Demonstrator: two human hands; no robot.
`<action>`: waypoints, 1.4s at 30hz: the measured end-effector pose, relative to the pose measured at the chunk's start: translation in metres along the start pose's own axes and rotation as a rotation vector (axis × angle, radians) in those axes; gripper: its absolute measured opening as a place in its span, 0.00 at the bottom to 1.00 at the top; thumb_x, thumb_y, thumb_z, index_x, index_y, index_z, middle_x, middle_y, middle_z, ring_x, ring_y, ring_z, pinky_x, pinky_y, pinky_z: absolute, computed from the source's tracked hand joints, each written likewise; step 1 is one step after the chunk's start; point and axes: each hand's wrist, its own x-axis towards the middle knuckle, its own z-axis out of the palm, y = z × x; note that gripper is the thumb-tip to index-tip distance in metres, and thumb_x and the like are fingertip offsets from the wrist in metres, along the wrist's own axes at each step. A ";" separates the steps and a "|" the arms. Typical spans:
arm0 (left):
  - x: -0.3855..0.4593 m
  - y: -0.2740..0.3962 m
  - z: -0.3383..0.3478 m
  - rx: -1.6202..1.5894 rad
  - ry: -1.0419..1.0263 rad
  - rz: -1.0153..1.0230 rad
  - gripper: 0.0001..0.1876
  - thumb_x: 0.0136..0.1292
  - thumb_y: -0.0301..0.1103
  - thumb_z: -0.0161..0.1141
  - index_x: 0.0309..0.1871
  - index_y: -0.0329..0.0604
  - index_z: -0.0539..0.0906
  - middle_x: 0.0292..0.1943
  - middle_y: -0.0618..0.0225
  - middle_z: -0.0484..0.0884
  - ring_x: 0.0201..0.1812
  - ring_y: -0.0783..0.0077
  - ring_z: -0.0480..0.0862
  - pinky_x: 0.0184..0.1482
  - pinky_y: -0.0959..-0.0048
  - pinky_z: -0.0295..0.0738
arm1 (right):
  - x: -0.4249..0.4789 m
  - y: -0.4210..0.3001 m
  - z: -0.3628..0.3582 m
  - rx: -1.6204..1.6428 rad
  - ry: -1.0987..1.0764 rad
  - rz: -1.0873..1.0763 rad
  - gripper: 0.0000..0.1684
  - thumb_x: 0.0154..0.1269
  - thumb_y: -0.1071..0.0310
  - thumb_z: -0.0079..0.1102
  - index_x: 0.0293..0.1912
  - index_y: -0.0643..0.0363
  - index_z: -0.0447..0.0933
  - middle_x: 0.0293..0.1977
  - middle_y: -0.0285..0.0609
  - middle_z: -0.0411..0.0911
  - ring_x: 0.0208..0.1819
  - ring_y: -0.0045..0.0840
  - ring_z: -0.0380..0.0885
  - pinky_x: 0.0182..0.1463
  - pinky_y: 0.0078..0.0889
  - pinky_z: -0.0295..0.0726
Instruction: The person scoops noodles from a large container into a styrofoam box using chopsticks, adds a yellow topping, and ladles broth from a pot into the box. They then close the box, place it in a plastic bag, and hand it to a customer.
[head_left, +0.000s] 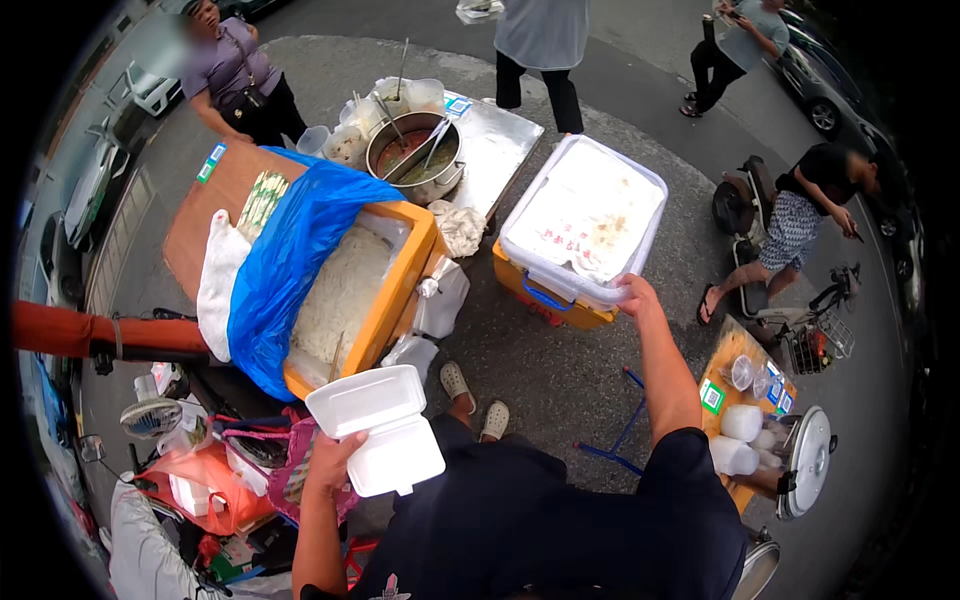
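Note:
An opened white foam takeaway box (390, 431), with nothing in it, is held at its left side by my left hand (334, 457). My right hand (637, 295) grips the near right corner of a clear plastic tub (525, 251) with a blue handle; a stained white cloth (592, 202) bearing red writing covers its top. Under the tub is an orange box (510, 270). Ahead of my left hand, an orange insulated box (420, 247) holds pale noodles (341, 289), partly covered by a blue plastic sheet (289, 262), with chopsticks at the near end.
A divided steel pot (415, 157) of sauces with ladles stands on a metal table (499, 146) beside plastic containers. At right, a wooden board (724, 360) bears bowls and a steel lid (814, 461). Several people stand around; a bicycle (810, 315) and bags (217, 487) are nearby.

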 end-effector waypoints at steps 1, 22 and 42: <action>0.029 -0.002 0.004 0.073 -0.061 0.095 0.22 0.69 0.26 0.68 0.65 0.34 0.79 0.55 0.63 0.86 0.54 0.69 0.85 0.57 0.67 0.81 | -0.006 -0.019 -0.015 -0.036 0.077 -0.069 0.41 0.50 0.86 0.48 0.69 0.75 0.61 0.64 0.63 0.71 0.68 0.56 0.71 0.79 0.63 0.65; 0.309 0.100 0.062 -0.188 -0.153 0.082 0.30 0.70 0.26 0.64 0.73 0.31 0.68 0.64 0.50 0.80 0.60 0.54 0.85 0.59 0.57 0.87 | -0.072 0.281 0.218 -0.470 -0.408 0.063 0.31 0.60 0.80 0.66 0.63 0.59 0.71 0.48 0.37 0.77 0.49 0.25 0.78 0.52 0.29 0.80; 0.342 0.094 0.072 -0.132 0.100 -0.097 0.34 0.72 0.32 0.62 0.77 0.31 0.64 0.67 0.49 0.78 0.62 0.51 0.85 0.61 0.55 0.86 | 0.160 -0.024 0.043 -1.582 0.153 -0.876 0.09 0.65 0.67 0.69 0.41 0.63 0.85 0.37 0.55 0.82 0.40 0.45 0.83 0.46 0.42 0.83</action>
